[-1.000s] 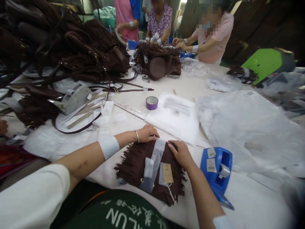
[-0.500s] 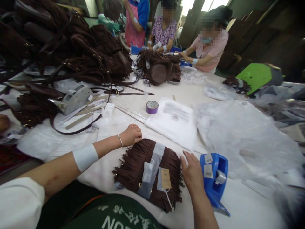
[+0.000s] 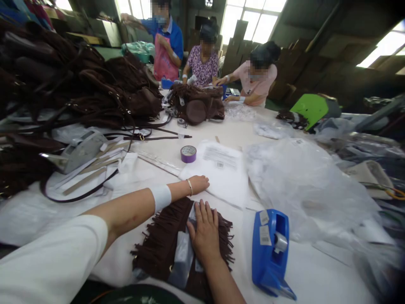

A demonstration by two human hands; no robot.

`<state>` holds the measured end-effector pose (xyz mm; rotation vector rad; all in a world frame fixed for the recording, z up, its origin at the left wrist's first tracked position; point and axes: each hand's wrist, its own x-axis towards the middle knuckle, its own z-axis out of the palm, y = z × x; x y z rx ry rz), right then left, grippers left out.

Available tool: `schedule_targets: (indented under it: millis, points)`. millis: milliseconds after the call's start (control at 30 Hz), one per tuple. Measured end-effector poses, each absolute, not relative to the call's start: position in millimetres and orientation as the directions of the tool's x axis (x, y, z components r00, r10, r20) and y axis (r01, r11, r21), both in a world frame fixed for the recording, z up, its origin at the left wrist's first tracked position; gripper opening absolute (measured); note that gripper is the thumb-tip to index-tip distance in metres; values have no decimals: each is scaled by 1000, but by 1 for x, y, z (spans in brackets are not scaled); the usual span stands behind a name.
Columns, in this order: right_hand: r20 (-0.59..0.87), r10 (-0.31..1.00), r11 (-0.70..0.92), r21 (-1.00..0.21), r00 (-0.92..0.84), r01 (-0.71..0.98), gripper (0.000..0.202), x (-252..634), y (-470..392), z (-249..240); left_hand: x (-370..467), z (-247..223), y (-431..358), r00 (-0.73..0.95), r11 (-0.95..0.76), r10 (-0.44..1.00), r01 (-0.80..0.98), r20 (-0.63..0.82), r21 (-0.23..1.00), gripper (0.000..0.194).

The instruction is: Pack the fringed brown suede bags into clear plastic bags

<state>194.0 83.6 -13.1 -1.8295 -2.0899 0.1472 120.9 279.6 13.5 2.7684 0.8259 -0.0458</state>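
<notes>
The head view now sits higher, bringing the windows (image 3: 253, 21) into sight behind the table (image 3: 234, 131). The fringed brown bag (image 3: 169, 228) lies on the near side of the table, directly before the person. The left hand (image 3: 199, 185) has left its upper left corner and now reaches past it to the near edge of the white printed plastic sleeve (image 3: 220, 179); its fingers lie close together, and I cannot tell whether they pinch anything. The right hand (image 3: 205, 232) has moved from beside the bag onto its middle, palm down, fingers slightly spread, covering the tag. So the bag is under just 1 hand, while the other is at the sleeve.

Counting down by size: 1 heap of brown bags (image 3: 126, 90), too tangled to number; 1 spread of clear plastic (image 3: 303, 190), layers uncertain; 3 people (image 3: 202, 65) across the table; 1 brown bundle (image 3: 198, 109) in front of them; 1 fringed bag; 1 printed sleeve, possibly with others beneath; 1 grey tape dispenser (image 3: 79, 153); 1 blue tape dispenser (image 3: 262, 259); 1 purple tape roll (image 3: 189, 157); 2 labels (image 3: 265, 235) on the blue dispenser; 1 bracelet (image 3: 190, 188) on the left wrist.
</notes>
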Motion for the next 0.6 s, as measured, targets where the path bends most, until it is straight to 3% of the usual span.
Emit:
schedule_targets:
  millis: [167,433,600]
  points:
    - [213,974,154,-346,-82,925,58,195,85,-12,117,12,299,799,-741,572,601,-187,301,13]
    - [216,973,155,-376,-76,914,55,193,86,-12,107,-4,304,636,-482,746,720,-198,500,18]
    - [255,967,150,-504,-19,851,48,204,84,-5,107,9,298,609,-449,779,708,-149,546,25]
